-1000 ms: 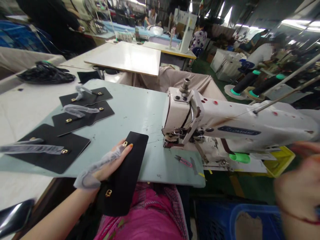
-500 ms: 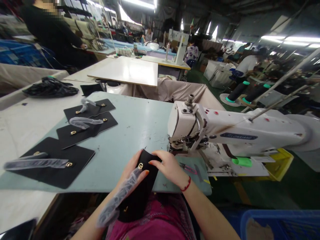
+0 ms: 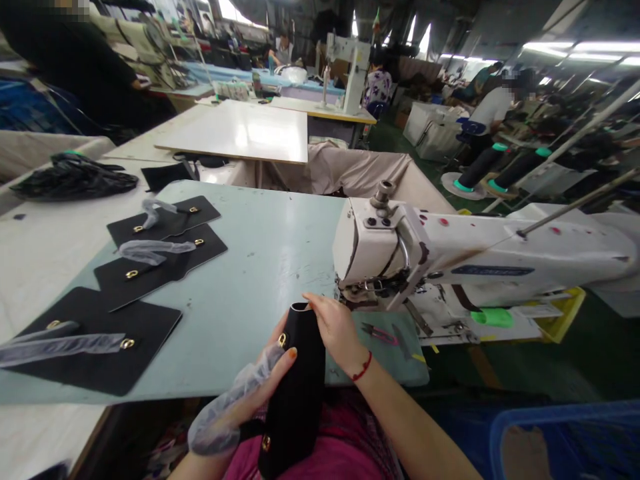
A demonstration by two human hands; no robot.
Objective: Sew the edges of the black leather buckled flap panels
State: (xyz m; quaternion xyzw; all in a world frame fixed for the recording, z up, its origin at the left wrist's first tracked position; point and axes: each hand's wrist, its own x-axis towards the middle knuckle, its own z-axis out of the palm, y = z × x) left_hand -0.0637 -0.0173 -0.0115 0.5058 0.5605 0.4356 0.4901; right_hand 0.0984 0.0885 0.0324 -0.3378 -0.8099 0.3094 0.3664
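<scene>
The left hand (image 3: pixel 274 381) clasps its fingers around a curled black leather-like panel (image 3: pixel 301 377) with gold buckles (image 3: pixel 283 341), upright between pink-clad lap (image 3: pixel 345 447) and pale green tabletop (image 3: pixel 260 267), while the right hand (image 3: pixel 341 331) pinches its upper edge, apparently keeping the curl steady.

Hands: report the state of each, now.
Left hand: closed on the folded black panel, thumb on its face.
Right hand: closed on the same panel at its upper end.
</scene>
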